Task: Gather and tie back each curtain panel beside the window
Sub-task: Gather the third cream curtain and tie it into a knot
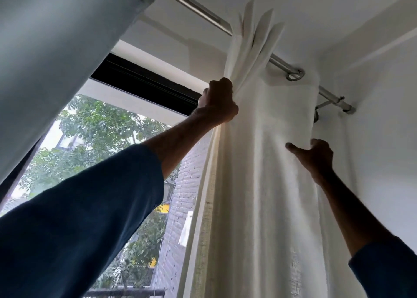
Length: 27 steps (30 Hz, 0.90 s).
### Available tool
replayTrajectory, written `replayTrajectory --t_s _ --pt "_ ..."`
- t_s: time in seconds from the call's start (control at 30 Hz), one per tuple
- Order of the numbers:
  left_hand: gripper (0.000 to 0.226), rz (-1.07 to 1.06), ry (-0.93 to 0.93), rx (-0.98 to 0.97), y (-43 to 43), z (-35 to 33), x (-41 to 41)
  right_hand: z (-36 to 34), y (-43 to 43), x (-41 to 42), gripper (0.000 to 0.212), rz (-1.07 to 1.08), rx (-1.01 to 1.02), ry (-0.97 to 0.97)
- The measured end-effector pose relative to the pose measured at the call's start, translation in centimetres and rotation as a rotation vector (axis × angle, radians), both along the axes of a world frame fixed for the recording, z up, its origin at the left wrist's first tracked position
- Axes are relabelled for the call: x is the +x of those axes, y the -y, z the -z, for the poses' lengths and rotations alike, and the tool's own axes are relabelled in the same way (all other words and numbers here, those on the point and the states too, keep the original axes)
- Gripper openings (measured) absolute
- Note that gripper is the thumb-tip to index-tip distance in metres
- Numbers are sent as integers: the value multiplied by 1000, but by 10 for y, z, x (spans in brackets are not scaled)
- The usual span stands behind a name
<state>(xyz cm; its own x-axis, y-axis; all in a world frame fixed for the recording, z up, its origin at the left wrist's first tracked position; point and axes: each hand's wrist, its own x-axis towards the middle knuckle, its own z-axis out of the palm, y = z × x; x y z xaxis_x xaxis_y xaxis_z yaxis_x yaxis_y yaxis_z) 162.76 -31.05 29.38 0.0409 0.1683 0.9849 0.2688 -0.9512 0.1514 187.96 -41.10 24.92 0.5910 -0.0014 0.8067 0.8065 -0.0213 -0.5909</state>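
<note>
Looking up at a white ceiling (316, 4), with a steel curtain rod (191, 4) crossing beneath it to a bracket (327, 105) on the right-hand wall. Beyond the dark-framed window (146, 81): green trees (101, 126) and a grey brick wall (180, 196). Upper left, close to the lens, a grey-blue curtain panel (56, 61) hanging from the rod. Right of the window, a white curtain panel (259, 185), carried on the rod with a metal eyelet (294, 75) showing, bunched in folds at the top and falling beside the wall. Left hand (217, 101) raised high, fingers closed in a fist round a gathered fold at the panel's window-side edge, just under the rod. Right hand (316, 158) lower, at the panel's wall-side edge: thumb stretched across the front of the cloth, fingers wrapped over the edge and mostly hidden behind it, pinching the fabric. Dark blue sleeves (79, 218) on both forearms
</note>
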Motion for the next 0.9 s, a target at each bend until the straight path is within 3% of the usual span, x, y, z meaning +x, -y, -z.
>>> replayTrajectory --t_s 0.07,0.27,0.37,0.6,0.7,0.8,0.9 --pt "33 -22 -1 32 0 3 1 -1 -12 -13 45 51 36 121" --pt "33 -62 -54 85 -10 12 7 -25 -48 -113 7 135 -60 556" --pt "34 -67 -46 114 -24 15 -7 -25 -64 -155 11 120 -108 772" --pt "17 18 -162 162 -35 59 -17 27 -69 -164 36 -28 -11 840" --pt "45 100 -102 190 -35 94 -11 64 -67 -161 35 -73 30 839" --pt "77 214 -8 183 -30 140 -5 107 -61 -153 21 -120 24 848" --pt "77 303 104 85 -22 192 2 158 -54 -151 22 -184 16 804"
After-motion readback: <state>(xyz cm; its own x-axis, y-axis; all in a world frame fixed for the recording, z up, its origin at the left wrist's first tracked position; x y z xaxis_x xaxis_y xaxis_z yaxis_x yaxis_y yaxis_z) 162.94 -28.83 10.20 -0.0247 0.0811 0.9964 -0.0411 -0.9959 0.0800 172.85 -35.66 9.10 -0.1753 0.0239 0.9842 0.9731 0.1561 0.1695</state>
